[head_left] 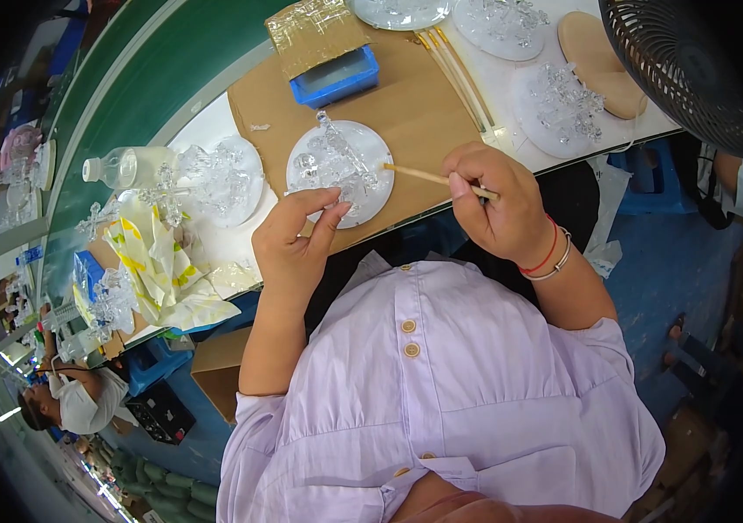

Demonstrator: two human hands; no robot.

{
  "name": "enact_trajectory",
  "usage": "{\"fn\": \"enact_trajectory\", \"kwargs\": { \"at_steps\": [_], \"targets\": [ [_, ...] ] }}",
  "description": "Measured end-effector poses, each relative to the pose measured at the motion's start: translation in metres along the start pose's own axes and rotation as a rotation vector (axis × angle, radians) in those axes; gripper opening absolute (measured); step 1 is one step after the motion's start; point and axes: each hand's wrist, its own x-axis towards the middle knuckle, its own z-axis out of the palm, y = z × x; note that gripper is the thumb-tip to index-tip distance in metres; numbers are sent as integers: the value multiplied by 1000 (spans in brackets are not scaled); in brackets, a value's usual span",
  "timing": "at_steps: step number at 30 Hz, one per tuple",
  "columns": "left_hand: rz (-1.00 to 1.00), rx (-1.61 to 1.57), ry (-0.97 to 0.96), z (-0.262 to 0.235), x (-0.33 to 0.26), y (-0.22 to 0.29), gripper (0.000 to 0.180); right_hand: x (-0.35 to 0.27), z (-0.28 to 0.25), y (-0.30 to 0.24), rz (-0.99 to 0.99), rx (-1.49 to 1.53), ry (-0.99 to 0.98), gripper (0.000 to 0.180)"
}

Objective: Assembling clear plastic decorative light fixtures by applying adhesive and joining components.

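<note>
Close to the near edge of the counter (pixel 210 122), on a brown cardboard sheet (pixel 415 87), a round white plate (pixel 379 196) lies before me with a jumble of clear pieces (pixel 350 166) on it. My left grip (pixel 289 231) is at the plate's near-left rim, thumb and forefinger tips close together beside the clear pieces; I cannot tell whether something transparent is pinched between them. My right grip (pixel 501 196) is clamped on a thin wooden stick (pixel 424 175), thumb pressed along it, its tip reaching the plate's right rim. Toward the far edge, a blue tray (pixel 337 93) sits under a cardboard flap (pixel 317 35), and to its right several long thin rods (pixel 453 83) lie slanting across the sheet. Nearer the counter's right end I have another loaded white plate (pixel 530 122) just beside a tan oval pad (pixel 603 65), with a black fan (pixel 694 70) at the far right corner. Toward the left end, a clear bottle (pixel 132 166) lies on its side, and crumpled yellow-and-white wrapping (pixel 158 270) spreads by the near edge.
</note>
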Motion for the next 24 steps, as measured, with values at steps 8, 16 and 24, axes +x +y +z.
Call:
{"fn": "enact_trajectory", "kwargs": {
  "at_steps": [8, 16, 24],
  "targets": [
    [22, 4, -2, 1, 1, -1, 17, -4, -3, -3, 37, 29, -77, 7],
    [147, 34, -5, 10, 10, 7, 16, -3, -3, 1, 13, -31, -46, 9],
    [148, 58, -59, 10, 10, 11, 20, -2, -2, -3, -22, -38, -65, 11]
  ]
}}
